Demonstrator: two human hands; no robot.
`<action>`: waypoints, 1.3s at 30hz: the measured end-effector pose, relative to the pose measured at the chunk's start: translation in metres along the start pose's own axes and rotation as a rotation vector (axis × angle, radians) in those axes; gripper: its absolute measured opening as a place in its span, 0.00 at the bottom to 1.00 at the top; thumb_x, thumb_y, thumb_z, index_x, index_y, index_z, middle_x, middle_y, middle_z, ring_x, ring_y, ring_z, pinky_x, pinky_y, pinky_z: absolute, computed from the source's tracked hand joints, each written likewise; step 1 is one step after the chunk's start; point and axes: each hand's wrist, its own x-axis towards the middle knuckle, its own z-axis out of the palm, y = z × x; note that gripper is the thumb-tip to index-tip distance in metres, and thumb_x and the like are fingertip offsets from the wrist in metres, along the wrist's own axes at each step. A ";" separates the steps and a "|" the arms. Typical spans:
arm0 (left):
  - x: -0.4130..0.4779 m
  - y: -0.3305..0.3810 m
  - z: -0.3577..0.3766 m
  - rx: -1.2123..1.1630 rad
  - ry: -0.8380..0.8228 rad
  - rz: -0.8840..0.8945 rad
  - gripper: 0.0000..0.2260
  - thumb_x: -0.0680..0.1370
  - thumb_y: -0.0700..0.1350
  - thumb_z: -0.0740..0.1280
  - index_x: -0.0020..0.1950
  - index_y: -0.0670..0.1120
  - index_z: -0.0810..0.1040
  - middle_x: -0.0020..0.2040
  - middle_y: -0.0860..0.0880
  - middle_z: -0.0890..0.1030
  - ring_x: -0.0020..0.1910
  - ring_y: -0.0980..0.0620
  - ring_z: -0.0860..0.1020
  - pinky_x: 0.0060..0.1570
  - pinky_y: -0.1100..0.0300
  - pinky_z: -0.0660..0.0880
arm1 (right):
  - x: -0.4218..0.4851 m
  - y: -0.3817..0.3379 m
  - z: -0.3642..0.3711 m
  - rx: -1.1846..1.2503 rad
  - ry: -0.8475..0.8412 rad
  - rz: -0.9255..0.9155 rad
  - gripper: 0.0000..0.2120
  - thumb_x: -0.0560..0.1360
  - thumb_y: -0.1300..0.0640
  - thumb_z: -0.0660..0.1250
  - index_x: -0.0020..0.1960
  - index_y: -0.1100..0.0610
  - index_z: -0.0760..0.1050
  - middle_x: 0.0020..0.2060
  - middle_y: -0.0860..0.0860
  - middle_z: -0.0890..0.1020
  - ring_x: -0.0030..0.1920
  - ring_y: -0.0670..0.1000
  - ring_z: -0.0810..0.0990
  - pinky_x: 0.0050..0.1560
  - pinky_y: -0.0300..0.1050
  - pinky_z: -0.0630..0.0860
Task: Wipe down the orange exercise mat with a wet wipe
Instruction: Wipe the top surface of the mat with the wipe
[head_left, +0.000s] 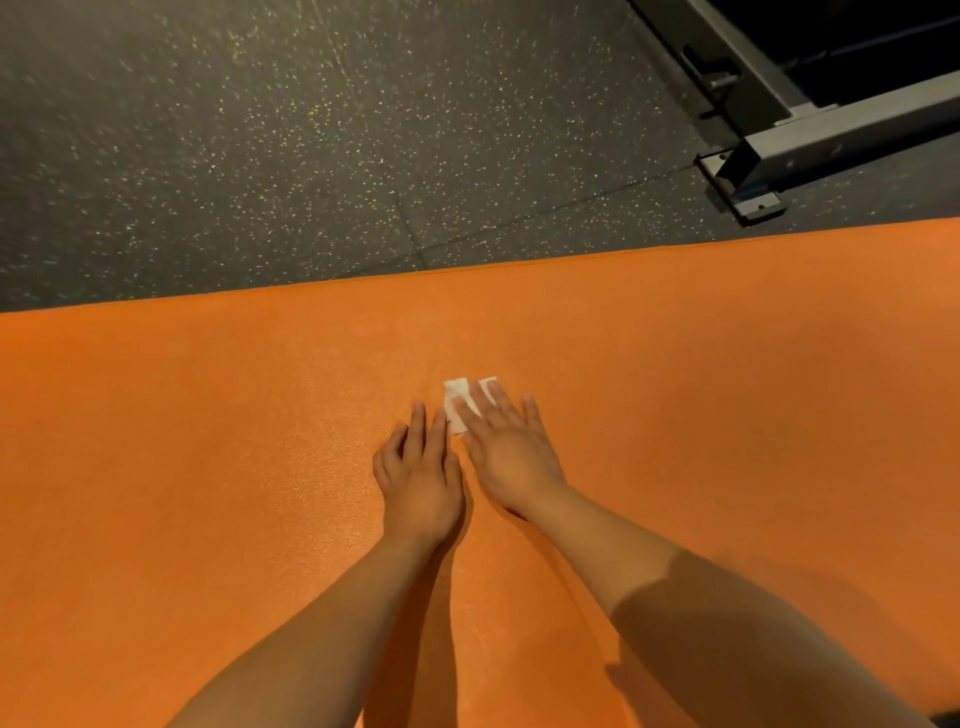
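Observation:
The orange exercise mat (208, 441) fills the lower two thirds of the head view. A small folded white wet wipe (457, 397) lies flat on it near the middle. My right hand (506, 452) presses on the wipe with straight, spread fingers and covers most of it. Just to its left, my left hand (421, 467) rests flat on the mat, its index finger touching the wipe's left edge. Both forearms reach in from the bottom of the view.
Beyond the mat's far edge lies dark speckled rubber flooring (260, 130). A grey metal equipment frame (810, 140) with a bolted foot plate (753, 202) stands at the top right, close to the mat's edge.

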 end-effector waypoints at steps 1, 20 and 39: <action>0.000 0.000 0.000 0.015 -0.006 0.004 0.25 0.84 0.53 0.50 0.82 0.55 0.55 0.83 0.52 0.47 0.78 0.45 0.50 0.76 0.46 0.45 | -0.002 0.006 0.000 0.012 0.029 0.088 0.26 0.87 0.47 0.44 0.83 0.46 0.45 0.82 0.45 0.41 0.80 0.48 0.35 0.79 0.58 0.38; -0.006 0.004 -0.008 -0.047 -0.069 0.010 0.23 0.86 0.54 0.50 0.82 0.57 0.54 0.83 0.52 0.44 0.79 0.48 0.44 0.77 0.48 0.41 | -0.019 -0.033 0.009 0.170 -0.005 0.090 0.26 0.86 0.50 0.48 0.83 0.47 0.50 0.82 0.46 0.47 0.81 0.47 0.38 0.79 0.53 0.36; 0.001 0.006 -0.005 -0.046 -0.023 -0.027 0.23 0.84 0.51 0.54 0.80 0.56 0.59 0.83 0.52 0.50 0.79 0.46 0.49 0.76 0.46 0.44 | 0.011 -0.013 -0.002 0.114 0.067 0.264 0.27 0.86 0.52 0.48 0.83 0.49 0.45 0.82 0.48 0.43 0.81 0.50 0.37 0.79 0.57 0.40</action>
